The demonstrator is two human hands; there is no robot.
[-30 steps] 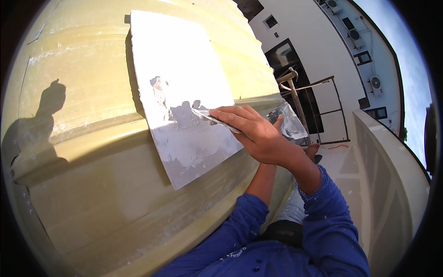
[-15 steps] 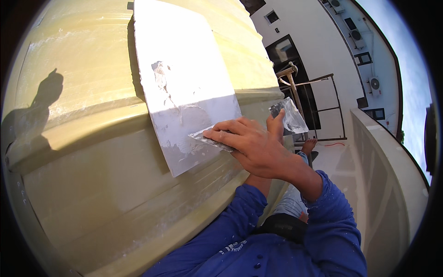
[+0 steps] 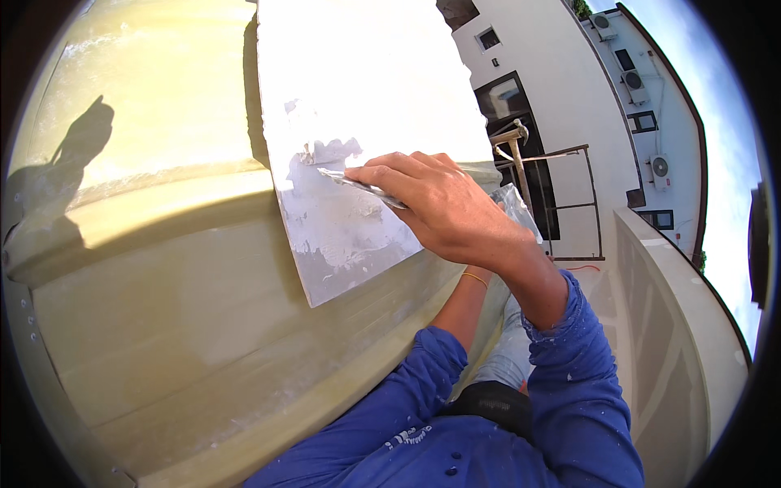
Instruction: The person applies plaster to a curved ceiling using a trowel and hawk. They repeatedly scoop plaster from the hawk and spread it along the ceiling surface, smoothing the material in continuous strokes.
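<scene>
The right hand [image 3: 451, 203] grips a scraper [image 3: 366, 188] at the white board [image 3: 350, 114]; the left hand is hidden behind it, grip impossible to tell.

A white board [image 3: 358, 98] lies on yellowish ridged sheeting [image 3: 163, 301].

Looks smooth and faintly glossy across the yellow panelling [image 3: 163, 281]; matt on the white board [image 3: 325, 285], roughened by smeared paste [image 3: 350, 210]; thin and metallic on the scraper [image 3: 370, 189]; soft, creased, white-flecked on the blue cloth sleeve [image 3: 582, 366].
</scene>
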